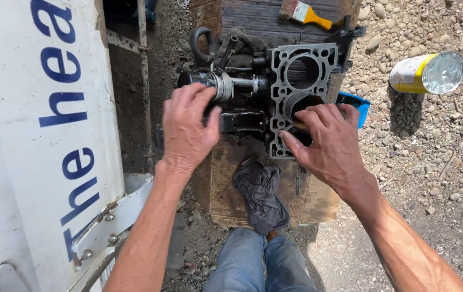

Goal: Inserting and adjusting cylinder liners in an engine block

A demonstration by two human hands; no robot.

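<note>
A dark metal engine block point(280, 81) with round cylinder bores lies on a wooden crate point(226, 189). A piston point(220, 84) with its rod sticks out of the block's left side. My left hand point(188, 127) rests over the block's left part just below the piston, fingers curled; what it grips is hidden. My right hand point(326, 143) lies on the block's flat deck face, fingers spread over the lower bore, fingertips pressing the metal. A grey rag point(261, 194) is draped on the crate in front of the block.
A white panel point(37, 135) with blue lettering stands at the left. A yellow-and-silver tin can point(428, 73) lies on the gravel at the right. A paintbrush point(304, 12) with a yellow handle sits behind the block. A blue container point(357, 103) peeks out beside my right hand.
</note>
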